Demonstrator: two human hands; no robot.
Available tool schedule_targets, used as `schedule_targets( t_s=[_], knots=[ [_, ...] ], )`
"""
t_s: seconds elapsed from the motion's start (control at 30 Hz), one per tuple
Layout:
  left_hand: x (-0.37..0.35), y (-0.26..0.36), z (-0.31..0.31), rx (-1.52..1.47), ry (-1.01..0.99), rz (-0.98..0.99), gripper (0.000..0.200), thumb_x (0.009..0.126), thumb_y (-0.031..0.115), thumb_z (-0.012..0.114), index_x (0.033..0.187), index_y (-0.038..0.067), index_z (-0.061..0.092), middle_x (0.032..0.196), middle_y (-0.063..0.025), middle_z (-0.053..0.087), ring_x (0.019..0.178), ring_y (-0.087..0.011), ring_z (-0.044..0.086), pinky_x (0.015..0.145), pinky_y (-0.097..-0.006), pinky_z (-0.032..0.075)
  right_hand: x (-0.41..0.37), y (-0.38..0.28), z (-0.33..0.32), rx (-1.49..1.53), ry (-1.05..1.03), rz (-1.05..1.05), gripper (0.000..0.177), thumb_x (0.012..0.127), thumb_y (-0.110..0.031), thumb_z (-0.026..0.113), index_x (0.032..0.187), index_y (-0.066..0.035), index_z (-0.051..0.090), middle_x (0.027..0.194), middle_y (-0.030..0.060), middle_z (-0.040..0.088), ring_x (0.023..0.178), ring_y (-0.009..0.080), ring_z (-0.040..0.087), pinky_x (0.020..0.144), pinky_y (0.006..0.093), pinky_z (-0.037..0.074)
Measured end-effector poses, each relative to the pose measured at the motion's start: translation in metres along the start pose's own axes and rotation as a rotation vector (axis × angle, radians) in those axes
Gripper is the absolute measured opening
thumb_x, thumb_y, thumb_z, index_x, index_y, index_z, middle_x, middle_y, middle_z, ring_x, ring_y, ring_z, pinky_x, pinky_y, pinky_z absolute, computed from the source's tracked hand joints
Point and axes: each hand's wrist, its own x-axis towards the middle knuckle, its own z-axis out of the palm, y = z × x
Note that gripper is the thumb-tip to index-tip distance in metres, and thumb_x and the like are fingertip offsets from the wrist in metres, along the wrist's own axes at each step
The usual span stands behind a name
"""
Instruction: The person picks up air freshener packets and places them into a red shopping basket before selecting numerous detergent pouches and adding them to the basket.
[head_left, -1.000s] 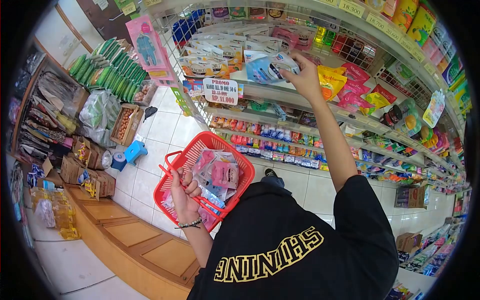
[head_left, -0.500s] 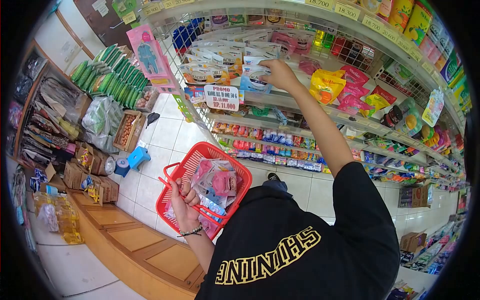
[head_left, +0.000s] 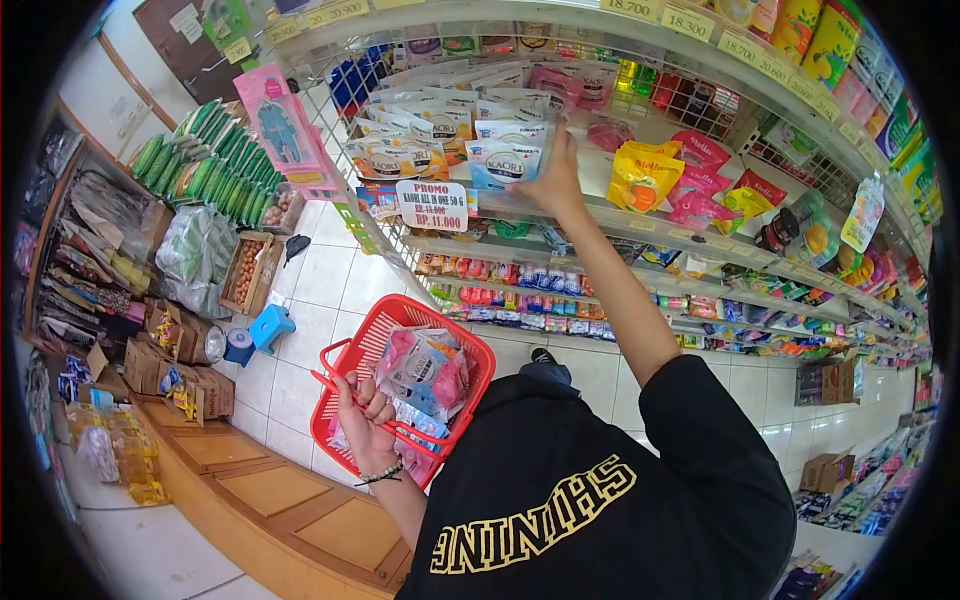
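A red shopping basket (head_left: 322, 425) hangs at my left side, its handle gripped in the closed fingers of my left hand (head_left: 366, 425). Inside it lie several pink, white and blue pouches, with a white Kaori pouch (head_left: 418, 368) near the top. On the shelf ahead, my right hand (head_left: 556, 182) is at the right edge of a white and blue Kaori pouch (head_left: 503, 163). The thumb touches the pouch's lower right front, while the fingers point upward beside it, spread from the thumb. The pouch stands upright at the shelf's front.
Orange-and-white Kaori pouches (head_left: 398, 158) stand left of it, above a promo sign (head_left: 432, 206). Yellow Stella packs (head_left: 645, 175) are to the right. A pink hanging package (head_left: 280, 130) juts out at the shelf's end. A blue stool (head_left: 270, 328) and egg crate (head_left: 250, 272) stand on the floor.
My right hand has slid from the top of the white and blue pouch down to its right edge, and the pouch's front now faces me more fully. My left hand keeps the basket handle.
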Motion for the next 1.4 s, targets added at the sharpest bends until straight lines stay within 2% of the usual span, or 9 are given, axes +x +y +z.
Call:
schedule_targets(
  t_s=[0.13,0.2,0.4,0.6,1.03,1.1,1.27,1.3,1.4],
  knots=[
    [0.005,0.001,-0.006,-0.013,0.011,-0.013,0.031,0.105,0.045,0.044,0.095,0.017,0.053,0.063,0.0064,0.029,0.044,-0.0024,0.021,0.037,-0.0182,0.018,0.013,0.018,0.017,0.098,-0.051,0.023,0.127,0.046,-0.015,0.097,0.149,0.0,0.025,0.139,0.025,0.05,0.131,0.0363,0.05,0.111,0.039,0.041],
    [0.007,0.003,-0.007,-0.011,-0.014,-0.014,0.031,0.105,0.045,0.044,0.095,0.017,0.053,0.063,0.0063,0.029,0.044,-0.0026,0.021,0.037,-0.0184,0.018,0.018,0.023,0.023,0.112,-0.133,0.1,0.114,0.049,-0.014,0.096,0.142,0.002,0.033,0.129,0.0258,0.059,0.122,0.0375,0.058,0.103,0.04,0.048],
    [0.01,0.002,-0.002,0.007,-0.006,-0.016,0.032,0.105,0.045,0.044,0.094,0.016,0.053,0.063,0.006,0.029,0.045,-0.0029,0.02,0.037,-0.0185,0.017,0.025,0.023,0.025,0.069,-0.226,0.146,0.092,0.052,-0.013,0.095,0.125,-0.001,0.041,0.118,0.0247,0.064,0.112,0.0415,0.062,0.094,0.0462,0.051],
    [0.01,0.003,-0.002,-0.011,0.012,-0.015,0.032,0.105,0.045,0.044,0.094,0.017,0.052,0.063,0.0064,0.029,0.045,-0.0026,0.02,0.037,-0.0183,0.017,0.018,0.018,0.016,-0.021,-0.276,0.135,0.091,0.051,-0.012,0.094,0.123,0.001,0.039,0.111,0.0274,0.066,0.107,0.0423,0.065,0.091,0.0432,0.053],
    [0.009,0.006,-0.004,0.005,-0.014,-0.021,0.031,0.105,0.045,0.043,0.093,0.017,0.051,0.063,0.0067,0.028,0.044,-0.0027,0.02,0.037,-0.0184,0.017,0.017,0.018,0.006,-0.138,-0.296,0.25,0.089,0.053,-0.011,0.092,0.121,0.002,0.036,0.126,0.0311,0.051,0.119,0.0458,0.054,0.098,0.0462,0.048],
    [0.009,0.006,-0.009,-0.026,-0.031,-0.023,0.032,0.105,0.045,0.043,0.094,0.017,0.051,0.063,0.0066,0.028,0.044,-0.0027,0.02,0.037,-0.0188,0.017,0.023,0.015,-0.018,-0.228,-0.18,0.028,0.083,0.059,-0.009,0.088,0.121,0.002,0.035,0.124,0.0311,0.051,0.116,0.0466,0.054,0.097,0.0469,0.048],
    [0.01,0.01,-0.017,-0.077,-0.029,-0.033,0.033,0.105,0.045,0.043,0.094,0.016,0.053,0.063,0.0066,0.027,0.044,-0.0028,0.019,0.037,-0.0191,0.017,0.083,-0.014,-0.06,-0.226,-0.067,-0.167,0.057,0.071,-0.003,0.073,0.122,-0.002,0.047,0.125,0.0242,0.054,0.118,0.0424,0.053,0.097,0.0489,0.048],
    [0.01,0.011,-0.019,-0.099,-0.027,-0.03,0.034,0.105,0.045,0.043,0.094,0.015,0.053,0.062,0.0066,0.027,0.044,-0.0029,0.018,0.037,-0.0193,0.017,0.101,-0.016,-0.059,-0.194,-0.082,-0.213,0.05,0.076,0.001,0.066,0.124,-0.005,0.053,0.127,0.0211,0.054,0.121,0.0402,0.052,0.098,0.0498,0.047],
    [0.008,0.01,-0.018,-0.086,-0.015,-0.021,0.035,0.106,0.045,0.042,0.094,0.014,0.055,0.062,0.0065,0.026,0.044,-0.0031,0.018,0.037,-0.0194,0.017,0.164,0.026,-0.002,-0.254,-0.147,-0.273,0.04,0.075,-0.002,0.07,0.113,-0.009,0.061,0.117,0.0147,0.062,0.113,0.0366,0.058,0.095,0.051,0.047]
  ],
)
